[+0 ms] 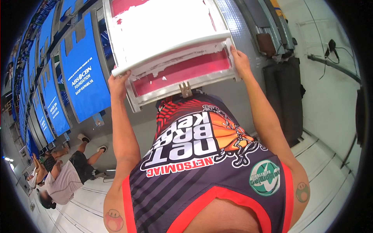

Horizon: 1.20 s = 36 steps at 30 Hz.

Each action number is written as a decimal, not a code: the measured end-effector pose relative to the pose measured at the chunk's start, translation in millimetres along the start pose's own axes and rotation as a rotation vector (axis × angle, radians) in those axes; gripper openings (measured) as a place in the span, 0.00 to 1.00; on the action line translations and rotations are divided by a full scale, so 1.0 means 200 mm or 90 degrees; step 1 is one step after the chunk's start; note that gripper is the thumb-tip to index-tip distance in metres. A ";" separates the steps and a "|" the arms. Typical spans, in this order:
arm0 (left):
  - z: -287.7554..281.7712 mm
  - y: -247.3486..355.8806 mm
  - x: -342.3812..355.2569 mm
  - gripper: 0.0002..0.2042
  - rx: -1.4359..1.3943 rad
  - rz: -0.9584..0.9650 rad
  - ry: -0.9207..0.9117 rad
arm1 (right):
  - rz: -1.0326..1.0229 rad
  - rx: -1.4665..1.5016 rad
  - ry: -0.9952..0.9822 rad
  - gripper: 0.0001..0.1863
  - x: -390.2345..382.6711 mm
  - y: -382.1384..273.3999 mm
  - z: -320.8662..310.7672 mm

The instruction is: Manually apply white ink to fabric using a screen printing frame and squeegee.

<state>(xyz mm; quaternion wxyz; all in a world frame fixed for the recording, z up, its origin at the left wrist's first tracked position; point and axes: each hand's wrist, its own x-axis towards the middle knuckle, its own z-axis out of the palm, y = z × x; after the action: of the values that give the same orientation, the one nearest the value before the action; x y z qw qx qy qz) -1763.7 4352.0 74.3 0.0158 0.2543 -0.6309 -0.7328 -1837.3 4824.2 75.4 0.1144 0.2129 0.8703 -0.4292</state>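
Observation:
A long white squeegee (171,53) lies across a screen-printing frame (155,101) in front of me. The frame is silver metal with a dark pink mesh (190,73), and white ink covers much of it beyond the squeegee. Streaks of ink also mark the near strip of mesh. My left hand (119,84) is closed on the squeegee's left end, with the fingers partly hidden beneath it. At the other end, my right hand (241,62) is closed with the thumb up along the squeegee's tip, close beside the frame's right rail.
A metal clamp (185,89) sits at the frame's near edge. Blue printed fabric panels (83,73) lie in a row on boards to the left. Another person (64,178) is at the lower left. Dark padded pieces (283,97) stand at the right by a white wall.

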 end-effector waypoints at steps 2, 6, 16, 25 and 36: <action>0.05 0.09 -0.02 0.30 0.161 0.046 0.073 | -0.097 -0.042 0.129 0.35 0.07 0.04 -0.05; 0.13 0.40 -0.07 0.19 0.737 0.267 -0.119 | -0.667 -0.262 0.188 0.31 -0.18 -0.70 -0.10; 0.23 0.55 0.68 0.11 0.844 0.549 -0.045 | -0.606 -0.529 -0.015 0.16 0.47 -0.99 0.14; 0.16 0.38 0.04 0.13 0.822 0.537 -0.173 | -0.643 -0.520 -0.106 0.17 0.06 -0.69 -0.01; 0.15 0.13 -0.19 0.06 0.753 0.494 -0.058 | -0.611 -0.512 0.024 0.07 -0.08 -0.42 0.08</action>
<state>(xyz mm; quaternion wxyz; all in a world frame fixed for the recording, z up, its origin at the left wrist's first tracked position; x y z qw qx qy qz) -1749.6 4387.5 113.8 0.1089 -0.0540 -0.9681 -0.2190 -1861.9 4762.1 130.8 -0.0355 -0.2541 0.9641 -0.0681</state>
